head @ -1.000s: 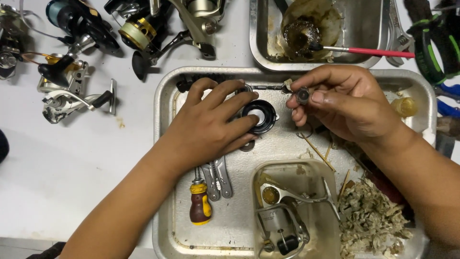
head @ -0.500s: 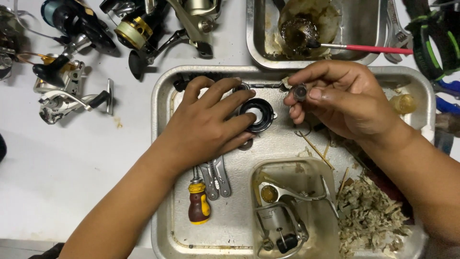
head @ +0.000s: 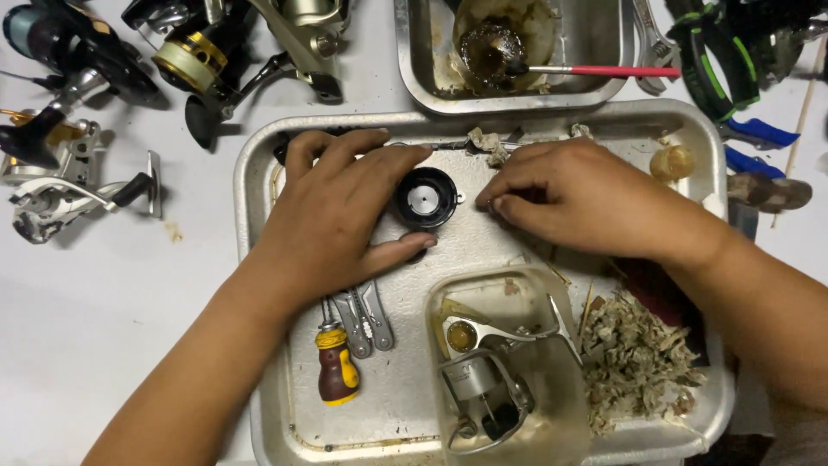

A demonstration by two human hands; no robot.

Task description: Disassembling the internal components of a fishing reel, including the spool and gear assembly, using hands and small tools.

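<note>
My left hand lies in a large metal tray. Its forefinger and thumb are curled around a black round reel part with a silver centre, which rests on the tray floor. My right hand is just right of that part, fingers bunched and tips pressed onto the tray; anything under them is hidden. A thin dark rod with a wad of dirty paper lies along the tray's far wall.
The tray also holds a yellow-and-red screwdriver, small wrenches, a clear tub with a silver reel body, shredded dirty debris and an amber jar. A second tray behind holds a red-handled brush. Several fishing reels lie at left.
My right hand has come down from above the tray to its floor, and the small dark piece it pinched is now out of sight. The left hand stays at the black part.
</note>
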